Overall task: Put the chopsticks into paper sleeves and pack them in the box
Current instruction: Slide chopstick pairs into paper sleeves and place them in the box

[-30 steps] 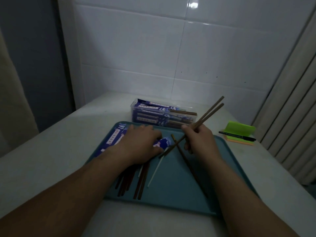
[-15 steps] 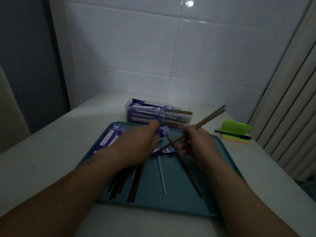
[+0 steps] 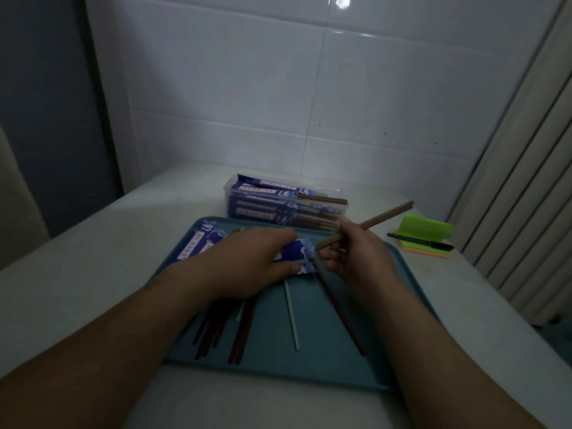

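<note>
Over a teal plastic tray (image 3: pixel 309 323) on a pale table (image 3: pixel 77 258), a person's two bare hands bring together a pair of slim brown wooden chopsticks (image 3: pixel 390 213) and a dark blue paper sleeve printed with white wave patterns (image 3: pixel 297 249). The left hand (image 3: pixel 253 261) pinches the sleeve between thumb and fingers, its open end facing right. The right hand (image 3: pixel 356 258) grips the pair near its lower end, fingers curled around it. The sticks lie side by side and slant up and to the right, their tips at the sleeve's mouth; whether they are already inside cannot be told.

More loose dark brown chopsticks (image 3: pixel 241 329) lie on the tray under the left forearm. A single one (image 3: pixel 337 308) lies slanted below the right hand, and a thin white stick (image 3: pixel 291 314) lies between them. Further blue sleeves (image 3: pixel 201 243) sit at the tray's far left corner.

Just behind the tray stands a clear plastic box (image 3: pixel 230 193) stacked with sleeved chopsticks, brown ends poking out to the right. To the right, a black pen (image 3: pixel 418 241) rests on a green and orange pad of sticky notes (image 3: pixel 424 230).
</note>
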Action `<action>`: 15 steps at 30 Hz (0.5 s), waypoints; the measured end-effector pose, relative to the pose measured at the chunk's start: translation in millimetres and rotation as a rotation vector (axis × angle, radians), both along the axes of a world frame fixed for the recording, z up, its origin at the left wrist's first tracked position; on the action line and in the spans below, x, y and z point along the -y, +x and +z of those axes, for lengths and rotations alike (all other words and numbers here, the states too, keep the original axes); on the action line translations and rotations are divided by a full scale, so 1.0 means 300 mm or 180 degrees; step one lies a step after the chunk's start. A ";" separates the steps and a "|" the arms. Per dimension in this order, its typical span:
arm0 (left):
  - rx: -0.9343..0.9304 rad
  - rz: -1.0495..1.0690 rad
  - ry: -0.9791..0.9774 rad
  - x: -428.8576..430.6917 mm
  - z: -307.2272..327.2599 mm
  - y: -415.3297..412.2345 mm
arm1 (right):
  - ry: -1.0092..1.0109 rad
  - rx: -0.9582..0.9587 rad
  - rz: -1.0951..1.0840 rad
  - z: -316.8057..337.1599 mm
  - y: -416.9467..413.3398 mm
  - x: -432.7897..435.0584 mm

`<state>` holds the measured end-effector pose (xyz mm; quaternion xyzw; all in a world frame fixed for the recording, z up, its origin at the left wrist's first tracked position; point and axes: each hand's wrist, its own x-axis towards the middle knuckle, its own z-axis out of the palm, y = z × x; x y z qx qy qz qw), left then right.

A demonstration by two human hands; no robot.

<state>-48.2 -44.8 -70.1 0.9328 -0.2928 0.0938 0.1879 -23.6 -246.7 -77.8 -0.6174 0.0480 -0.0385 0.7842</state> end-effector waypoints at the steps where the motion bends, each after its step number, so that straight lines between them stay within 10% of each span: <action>1: -0.0050 -0.0107 -0.0001 -0.005 0.005 -0.001 | -0.0016 -0.0055 -0.0048 -0.003 0.002 0.003; 15: -0.0121 -0.0366 -0.0041 -0.008 -0.010 0.016 | -0.0265 -0.0341 0.0497 -0.018 -0.007 -0.010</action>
